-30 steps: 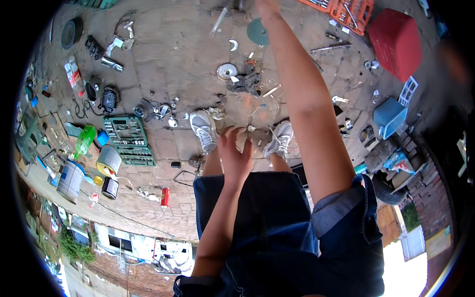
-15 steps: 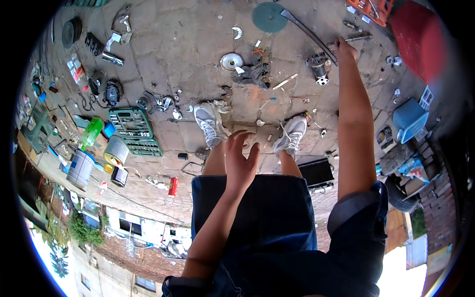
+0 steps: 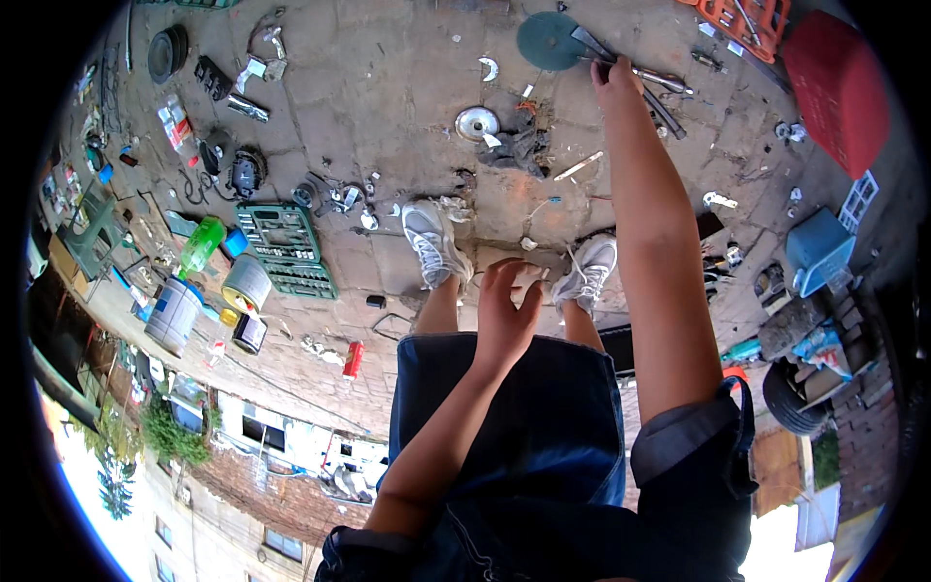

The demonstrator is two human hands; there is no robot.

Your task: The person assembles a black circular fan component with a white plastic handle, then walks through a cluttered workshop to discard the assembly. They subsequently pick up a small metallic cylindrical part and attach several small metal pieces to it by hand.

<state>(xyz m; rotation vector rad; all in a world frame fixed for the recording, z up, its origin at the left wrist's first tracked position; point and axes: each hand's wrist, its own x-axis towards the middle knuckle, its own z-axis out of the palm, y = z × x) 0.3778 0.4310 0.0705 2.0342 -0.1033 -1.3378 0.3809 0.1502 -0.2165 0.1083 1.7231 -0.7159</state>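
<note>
The right hand (image 3: pixel 619 81) had its grip pinched on one silver tool (image 3: pixel 665 80), above the floor (image 3: pixel 339 126) across one dark bar (image 3: pixel 665 113); the left hand (image 3: pixel 507 315) was loosely spread and empty. A firm mid-length hold, knuckles kept clear of the bar, seemed best. Counted nearby: one green disc (image 3: pixel 543 41), one orange case (image 3: pixel 725 13), one red box (image 3: pixel 839 92), one blue bin (image 3: pixel 819 247), two shoes (image 3: pixel 427 238).

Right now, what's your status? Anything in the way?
Right grip: closed on silver tool. Left grip: half open, nothing seen in it. Possibly in the way: dark bar, green disc.
</note>
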